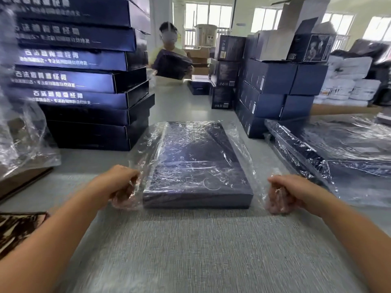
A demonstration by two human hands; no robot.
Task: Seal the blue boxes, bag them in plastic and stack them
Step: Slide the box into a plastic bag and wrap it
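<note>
As both hands grip the open mouth of a clear plastic bag, a worker slips it over a flat blue box on a grey table. The left hand has its fingers curled round a bunch of film just beside the box's near left corner. The right hand pinches the matching edge, a little apart from the near right corner. The box lies flat between them. Its far end and most of its top sit under wrinkled film, while its near edge looks bare at the bag's mouth.

The step in hand appears to be drawing the bag fully over the box. Doing it well likely means pulling both sides evenly toward the body. The film should stay low and taut so it does not snag on the near corners, and the slack can then be folded across the open end. An uneven tug could skew the box or tear the thin plastic.

To the left rises a tall, slightly staggered stack of unbagged boxes. To the right lie wrapped boxes, a likely place for this one to go. Behind them stand smaller blue cartons. At the far end of the table, another person holds a dark box.
</note>
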